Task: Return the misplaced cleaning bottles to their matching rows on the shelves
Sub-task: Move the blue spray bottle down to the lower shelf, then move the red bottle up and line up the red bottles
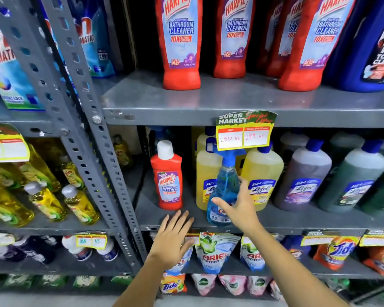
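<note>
A small red Harpic bottle [167, 177] with a white cap stands alone at the left of the middle shelf [164, 216]. A blue spray bottle [224, 189] stands at that shelf's front edge, before the yellow Lizol bottles [262, 171]. My right hand [237, 207] is spread around the spray bottle's lower right side, thumb across its front, fingers not closed. My left hand [175, 235] hovers open at the shelf edge, just below and in front of the red bottle, touching nothing. A row of large red Harpic bottles [181, 43] fills the upper shelf [208, 103].
Purple [304, 173] and green Lizol bottles [353, 178] stand right of the yellow ones. A price tag [245, 131] hangs from the upper shelf over the spray nozzle. A slotted grey upright [91, 129] stands left. Detergent pouches [215, 251] fill the shelf below.
</note>
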`<state>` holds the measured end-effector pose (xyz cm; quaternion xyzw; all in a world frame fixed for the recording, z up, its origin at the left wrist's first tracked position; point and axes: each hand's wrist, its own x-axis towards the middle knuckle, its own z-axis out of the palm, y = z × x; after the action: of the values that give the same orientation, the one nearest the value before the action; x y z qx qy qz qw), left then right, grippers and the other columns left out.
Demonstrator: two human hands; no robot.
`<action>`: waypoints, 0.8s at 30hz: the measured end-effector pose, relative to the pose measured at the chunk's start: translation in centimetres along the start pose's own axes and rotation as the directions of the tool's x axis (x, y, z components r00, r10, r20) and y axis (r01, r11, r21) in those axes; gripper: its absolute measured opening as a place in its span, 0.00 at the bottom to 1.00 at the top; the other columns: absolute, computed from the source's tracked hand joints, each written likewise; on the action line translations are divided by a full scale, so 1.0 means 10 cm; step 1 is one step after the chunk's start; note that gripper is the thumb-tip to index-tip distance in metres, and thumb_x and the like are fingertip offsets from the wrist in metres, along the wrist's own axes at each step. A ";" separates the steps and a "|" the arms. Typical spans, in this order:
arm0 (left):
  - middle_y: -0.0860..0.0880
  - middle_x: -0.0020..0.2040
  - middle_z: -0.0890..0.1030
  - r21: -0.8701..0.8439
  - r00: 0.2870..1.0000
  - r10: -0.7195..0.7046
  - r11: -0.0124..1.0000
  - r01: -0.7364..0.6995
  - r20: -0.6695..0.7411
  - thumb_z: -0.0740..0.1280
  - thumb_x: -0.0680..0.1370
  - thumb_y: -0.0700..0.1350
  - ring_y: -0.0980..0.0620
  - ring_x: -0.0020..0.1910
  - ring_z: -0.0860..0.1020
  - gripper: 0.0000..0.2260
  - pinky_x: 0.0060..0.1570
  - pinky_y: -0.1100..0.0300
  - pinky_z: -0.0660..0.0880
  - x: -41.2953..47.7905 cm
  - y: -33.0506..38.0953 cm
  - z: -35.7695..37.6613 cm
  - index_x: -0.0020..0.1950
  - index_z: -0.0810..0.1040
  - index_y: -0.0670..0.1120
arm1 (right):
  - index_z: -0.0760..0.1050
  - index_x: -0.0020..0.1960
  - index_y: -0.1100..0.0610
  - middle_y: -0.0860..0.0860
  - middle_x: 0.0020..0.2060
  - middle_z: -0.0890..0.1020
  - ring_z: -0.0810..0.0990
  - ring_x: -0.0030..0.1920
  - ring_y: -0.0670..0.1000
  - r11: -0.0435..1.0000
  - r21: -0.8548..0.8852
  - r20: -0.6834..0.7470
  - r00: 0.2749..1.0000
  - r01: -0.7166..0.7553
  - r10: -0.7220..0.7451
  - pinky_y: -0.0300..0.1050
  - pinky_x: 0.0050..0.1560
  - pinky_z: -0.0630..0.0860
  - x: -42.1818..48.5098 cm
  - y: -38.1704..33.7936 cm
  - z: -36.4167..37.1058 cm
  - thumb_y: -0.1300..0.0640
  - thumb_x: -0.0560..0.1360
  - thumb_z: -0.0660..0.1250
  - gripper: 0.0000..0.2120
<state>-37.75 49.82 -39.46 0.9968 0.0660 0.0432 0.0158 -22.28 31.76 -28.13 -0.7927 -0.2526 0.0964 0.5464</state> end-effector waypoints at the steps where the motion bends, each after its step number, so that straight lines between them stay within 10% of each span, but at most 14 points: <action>1: 0.50 0.77 0.62 -0.014 1.000 -0.004 1.000 0.004 0.001 0.50 0.83 0.61 0.48 0.76 0.60 0.25 0.70 0.48 0.52 0.00 0.00 0.01 0.77 0.63 0.50 | 0.57 0.71 0.49 0.48 0.61 0.77 0.79 0.61 0.47 0.999 0.001 0.006 0.999 -0.040 0.040 0.48 0.60 0.78 -0.02 0.06 0.00 0.46 0.60 0.81 0.48; 11: 0.51 0.77 0.62 -0.015 1.000 -0.013 1.000 0.013 -0.013 0.51 0.82 0.62 0.49 0.76 0.59 0.25 0.70 0.48 0.51 0.01 0.01 0.03 0.76 0.63 0.52 | 0.67 0.56 0.53 0.50 0.53 0.82 0.81 0.50 0.49 0.940 -0.306 -0.004 0.987 -0.152 0.158 0.40 0.44 0.76 -0.08 0.28 0.03 0.56 0.63 0.81 0.29; 18: 0.49 0.74 0.69 0.025 1.000 -0.012 1.000 0.013 -0.016 0.46 0.83 0.61 0.49 0.74 0.64 0.27 0.69 0.47 0.54 -0.02 0.00 -0.07 0.72 0.71 0.50 | 0.57 0.73 0.52 0.50 0.51 0.79 0.79 0.51 0.51 0.945 -0.250 -0.192 0.968 -0.210 0.164 0.50 0.48 0.77 -0.44 0.11 -0.06 0.41 0.60 0.81 0.50; 21: 0.47 0.72 0.72 0.021 0.990 -0.088 0.996 0.091 -0.110 0.47 0.83 0.59 0.47 0.73 0.66 0.26 0.69 0.44 0.55 -0.12 -0.13 -0.18 0.69 0.75 0.46 | 0.68 0.64 0.51 0.47 0.39 0.80 0.80 0.39 0.46 0.993 -0.102 -0.462 0.887 -0.053 0.000 0.50 0.43 0.78 -0.72 -0.18 -0.05 0.46 0.70 0.75 0.27; 24: 0.45 0.71 0.72 0.013 0.977 -0.173 0.984 0.176 -0.125 0.51 0.82 0.58 0.46 0.73 0.66 0.25 0.70 0.44 0.55 -0.24 -0.31 -0.20 0.70 0.74 0.45 | 0.73 0.54 0.49 0.44 0.34 0.80 0.80 0.38 0.45 0.977 -0.044 -0.394 0.895 0.210 -0.210 0.41 0.38 0.76 -0.79 -0.45 0.18 0.54 0.75 0.70 0.09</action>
<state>-40.70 52.63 -37.79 0.9826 0.1547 0.1023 0.0034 -31.15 30.47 -25.63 -0.7639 -0.2206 -0.1254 0.5933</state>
